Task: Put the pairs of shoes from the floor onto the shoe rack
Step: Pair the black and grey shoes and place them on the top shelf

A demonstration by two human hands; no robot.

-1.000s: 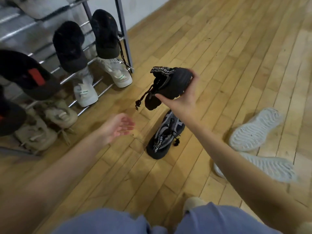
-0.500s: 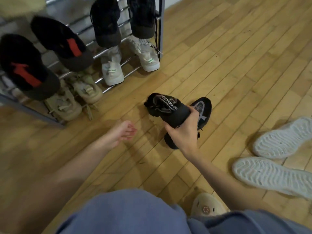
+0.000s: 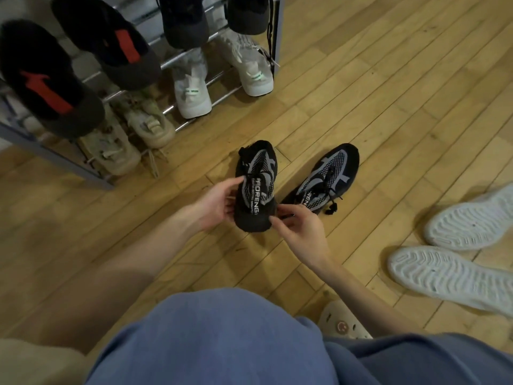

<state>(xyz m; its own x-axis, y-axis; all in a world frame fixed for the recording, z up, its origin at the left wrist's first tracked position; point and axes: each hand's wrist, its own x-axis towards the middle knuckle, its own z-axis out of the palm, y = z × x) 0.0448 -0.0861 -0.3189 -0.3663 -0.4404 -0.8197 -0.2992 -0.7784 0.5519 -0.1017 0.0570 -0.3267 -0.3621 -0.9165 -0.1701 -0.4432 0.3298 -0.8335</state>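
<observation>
At nine to twelve o'clock, a metal shoe rack [image 3: 191, 55] against the wall. On its upper rail, far left, two black slippers with red marks [image 3: 41, 81], toes hanging toward the floor; beneath them, on the lowest rail, a pair of beige sneakers [image 3: 130, 134]. Further right on the rack, two dark shoes [image 3: 184, 23] above a pair of white sneakers [image 3: 194, 87] with green tabs.

At centre, left hand [image 3: 213, 204] gripping the left side of a black-and-grey mesh shoe [image 3: 256, 190], thumb over the upper, fingers curled beneath. Right hand [image 3: 299, 229] pinching the same shoe at its heel end, fingertips bent onto the fabric. Shoe toe pointing to twelve o'clock; whether lifted off the wooden floor [image 3: 388, 93] or resting on it, cannot tell.

Just beside, at one o'clock of the held shoe, its mate [image 3: 330, 179] lying on the floor, laces loose, toe toward one o'clock.

At three to four o'clock, two white sneakers [image 3: 449, 270] turned soles-up on the floor, well apart from the rack.

At six o'clock, blue-trousered knees [image 3: 222, 343] and a cream clog [image 3: 341, 320].
</observation>
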